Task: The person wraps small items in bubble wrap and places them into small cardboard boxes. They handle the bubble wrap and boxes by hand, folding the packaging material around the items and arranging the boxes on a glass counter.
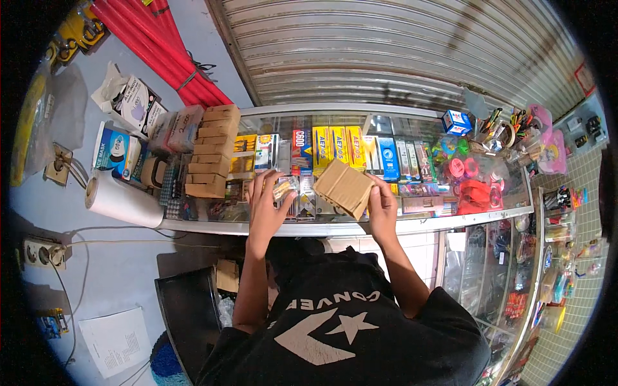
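My left hand (267, 205) has a small transparent plastic packet (286, 187) between thumb and fingers, just above the glass counter. Its contents look pale and yellowish, too small to make out. In my right hand (384, 207) is a small brown cardboard box (344, 187), gripped at its right edge and tilted. Which side of the box is open cannot be seen. Beneath both hands, boxes of pens and other stationery show through the glass top of the display case (333, 226). Behind the cardboard box are yellow pen boxes (338, 143).
At the left stand a row of brown cardboard boxes (210, 154), a white paper roll (124, 199) and a face mask box (116, 150). To the right are plastic jars (456, 144), a red bag (474, 195) and a blue-white box (456, 122). A roller shutter (386, 53) rises behind.
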A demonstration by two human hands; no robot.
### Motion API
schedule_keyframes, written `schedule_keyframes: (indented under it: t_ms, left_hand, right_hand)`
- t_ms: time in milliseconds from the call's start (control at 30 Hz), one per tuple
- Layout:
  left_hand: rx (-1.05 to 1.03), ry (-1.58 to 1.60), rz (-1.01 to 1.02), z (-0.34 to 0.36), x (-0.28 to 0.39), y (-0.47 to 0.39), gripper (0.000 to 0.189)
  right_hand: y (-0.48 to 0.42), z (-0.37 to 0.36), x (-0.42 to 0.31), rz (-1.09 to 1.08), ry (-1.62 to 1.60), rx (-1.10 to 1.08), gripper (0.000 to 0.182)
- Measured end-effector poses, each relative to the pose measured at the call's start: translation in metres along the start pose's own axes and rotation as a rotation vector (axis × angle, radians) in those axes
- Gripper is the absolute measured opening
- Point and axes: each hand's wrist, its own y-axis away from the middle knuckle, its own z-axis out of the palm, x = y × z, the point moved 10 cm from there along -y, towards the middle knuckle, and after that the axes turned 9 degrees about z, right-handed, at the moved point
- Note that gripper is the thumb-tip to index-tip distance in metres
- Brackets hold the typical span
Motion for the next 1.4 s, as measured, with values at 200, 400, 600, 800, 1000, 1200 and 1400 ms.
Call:
schedule_keyframes:
  t_ms: [200,400,600,800,1000,1200,1400]
  left_hand:
    - [0.062,-0.049,-0.112,-0.001,-0.016,0.004,0.042]
    - [0.005,0.107,-0.223,0.02,-0.036,0.008,0.038]
    - [-0.091,0.232,-0.042,0.015,-0.008,0.003,0.052]
    - [-0.27,0.12,0.084,0.018,0.015,0.004,0.067]
    - [-0.517,-0.082,0.09,0.027,0.025,-0.004,0.067]
    - [-0.578,-0.036,0.09,0.03,0.018,-0.003,0.048]
    - [-0.328,0.157,0.031,0.011,0.01,-0.002,0.047]
  right_hand:
    - [-0.011,0.021,0.027,0.281,-0.448,-0.101,0.043]
    - [-0.012,0.017,0.043,0.411,-0.551,-0.019,0.044]
    - [-0.014,0.004,0.051,0.452,-0.482,0.016,0.051]
    - [-0.017,0.005,0.049,0.437,-0.512,0.034,0.054]
    - [-0.011,0.004,0.053,0.466,-0.526,0.017,0.049]
    - [-0.008,0.004,0.052,0.46,-0.56,0.049,0.045]
    - [-0.004,0.005,0.047,0.485,-0.559,0.043,0.047]
